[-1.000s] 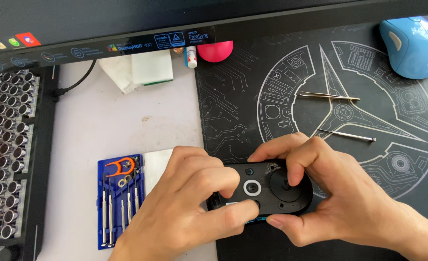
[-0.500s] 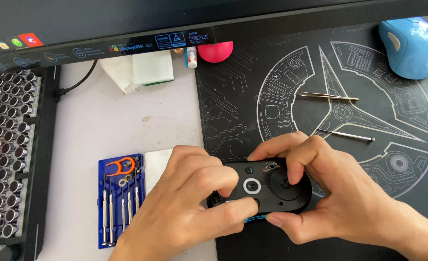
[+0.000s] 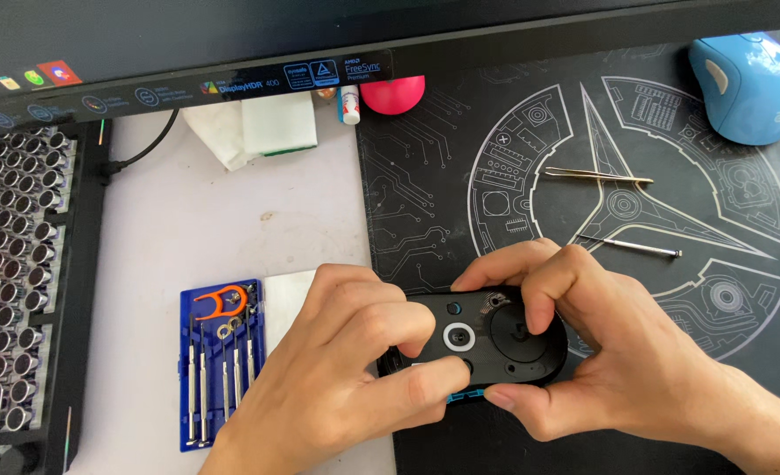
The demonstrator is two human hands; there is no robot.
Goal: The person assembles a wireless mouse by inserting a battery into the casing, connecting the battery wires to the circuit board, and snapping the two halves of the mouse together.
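The left hand (image 3: 328,387) and the right hand (image 3: 618,369) close together on a black oval device (image 3: 487,339) — the underside of a computer mouse, by its look — holding it just above the black patterned desk mat (image 3: 425,202). The left hand grips from the device's 9 o'clock side, fingers curled over its top edge and thumb pressed along its lower edge; the right hand clasps it from 3 o'clock, index finger bent down onto the round recess on the device's face, thumb beneath at about 5 o'clock. A white ring sits at the device's middle, between the two hands. At 9 o'clock of the left hand lies a blue case of small screwdrivers (image 3: 218,361) with an orange tool in it, on the pale table (image 3: 196,220). At 1 o'clock of the right hand rest a thin screwdriver (image 3: 632,246) and, farther up, tweezers (image 3: 596,176) — both well apart from the hands. A blue mouse (image 3: 746,84) sits at the mat's far 1 o'clock corner, and a pink ball (image 3: 394,92) under the monitor edge (image 3: 231,75) at 12 o'clock.
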